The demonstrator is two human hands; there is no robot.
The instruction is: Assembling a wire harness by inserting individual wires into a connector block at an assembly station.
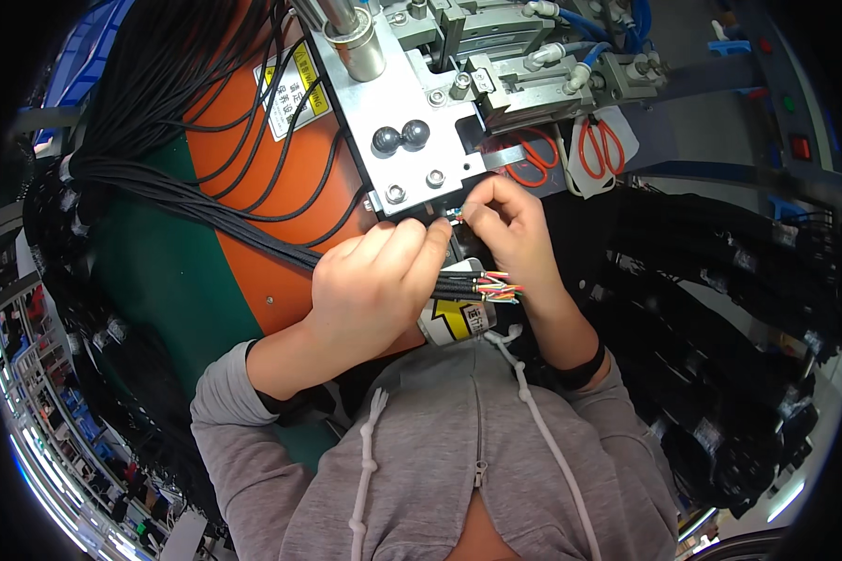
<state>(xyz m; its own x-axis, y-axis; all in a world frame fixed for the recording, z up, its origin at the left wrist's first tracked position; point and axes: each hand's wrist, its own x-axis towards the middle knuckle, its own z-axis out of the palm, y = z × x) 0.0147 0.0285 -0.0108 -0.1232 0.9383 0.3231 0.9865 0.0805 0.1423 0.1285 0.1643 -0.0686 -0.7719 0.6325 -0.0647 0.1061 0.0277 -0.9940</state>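
My left hand (370, 285) is closed around a bundle of black cables (285, 251), whose cut ends with thin red, yellow, white and green wires (500, 287) stick out on its right side. Its thumb and forefinger reach up to the lower edge of the metal machine head (412, 159). There my right hand (513, 224) pinches small coloured wire ends (455, 216), its fingertips almost meeting those of the left. The exact grip between the fingertips is partly hidden. A white label with a yellow arrow (454, 320) shows below the cut ends.
Many black cables (159, 75) fan over the orange plate (243, 178) and green surface (140, 271) at left. Red-handled scissors (601, 148) lie right of the machine. Pneumatic cylinders with blue tubes (589, 61) stand behind. Black cable bundles (720, 346) hang at right.
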